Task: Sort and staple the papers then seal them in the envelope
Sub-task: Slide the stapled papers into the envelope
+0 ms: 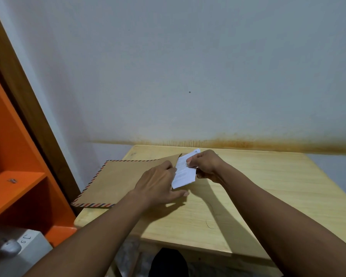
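Note:
A brown envelope (116, 181) with a red and dark striped border lies on the left part of the wooden table (248, 186), overhanging its left edge. My left hand (158, 184) rests on the envelope's right end, fingers at its open mouth. White printed papers (185, 170) stick out of that mouth, partly inside. My right hand (206, 164) pinches the papers' right edge between thumb and fingers. No stapler is in view.
A grey-white wall with a rusty stain band runs behind the table. An orange shelf unit (14, 176) and a brown door frame (30, 108) stand at the left. A grey box (28, 242) sits low left. Dark floor shows below the table's front edge.

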`<state>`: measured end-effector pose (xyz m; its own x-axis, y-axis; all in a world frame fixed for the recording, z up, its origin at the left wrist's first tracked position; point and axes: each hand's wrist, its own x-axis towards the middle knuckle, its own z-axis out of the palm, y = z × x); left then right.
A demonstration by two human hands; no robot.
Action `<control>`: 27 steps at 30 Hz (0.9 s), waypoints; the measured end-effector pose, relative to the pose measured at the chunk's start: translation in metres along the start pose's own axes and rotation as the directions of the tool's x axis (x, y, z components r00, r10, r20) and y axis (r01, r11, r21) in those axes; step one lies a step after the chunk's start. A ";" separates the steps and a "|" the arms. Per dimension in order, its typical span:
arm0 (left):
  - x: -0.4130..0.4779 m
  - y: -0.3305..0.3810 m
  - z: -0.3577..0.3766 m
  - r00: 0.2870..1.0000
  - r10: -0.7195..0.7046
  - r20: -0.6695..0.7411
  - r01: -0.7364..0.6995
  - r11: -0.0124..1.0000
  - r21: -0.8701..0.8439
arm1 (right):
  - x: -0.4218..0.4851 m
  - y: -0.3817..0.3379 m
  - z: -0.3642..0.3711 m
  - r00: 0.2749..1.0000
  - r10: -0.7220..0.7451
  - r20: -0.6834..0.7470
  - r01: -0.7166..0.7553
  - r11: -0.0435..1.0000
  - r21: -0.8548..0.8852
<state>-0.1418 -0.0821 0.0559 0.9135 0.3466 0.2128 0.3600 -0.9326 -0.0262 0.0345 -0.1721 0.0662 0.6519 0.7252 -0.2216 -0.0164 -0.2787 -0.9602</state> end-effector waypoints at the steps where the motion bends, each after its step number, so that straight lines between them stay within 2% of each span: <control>1: 0.000 0.001 0.001 1.000 0.000 0.001 0.000 1.000 -0.001 | 0.001 0.000 0.003 1.000 -0.009 0.004 0.010 1.000 -0.023; 8: -0.010 -0.007 -0.001 0.983 -0.087 0.160 0.100 0.992 -0.078 | 0.006 0.012 0.004 0.999 -0.013 -0.050 0.016 0.998 0.056; 13: 0.006 0.000 -0.010 0.951 -0.098 0.293 0.167 0.962 -0.218 | 0.001 0.022 -0.005 0.998 0.020 -0.060 -0.012 0.992 0.128; 17: 0.024 0.017 -0.009 0.927 -0.118 0.357 0.159 0.983 -0.090 | -0.006 0.034 -0.009 0.991 0.038 -0.125 -0.013 0.981 0.194; 24: 0.030 0.036 -0.001 0.943 -0.089 0.322 0.086 0.996 0.023 | -0.013 0.051 -0.011 0.974 0.074 -0.216 -0.015 0.966 0.259; 27: 0.027 0.034 0.004 0.947 -0.110 0.301 0.102 0.994 0.043 | -0.010 0.056 -0.009 0.969 0.070 -0.237 -0.011 0.970 0.242</control>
<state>-0.1038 -0.1042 0.0574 0.8828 0.4612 -0.0893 0.4588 -0.8873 -0.0469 0.0338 -0.2006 0.0163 0.8099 0.5343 -0.2418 -0.2067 -0.1259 -0.9703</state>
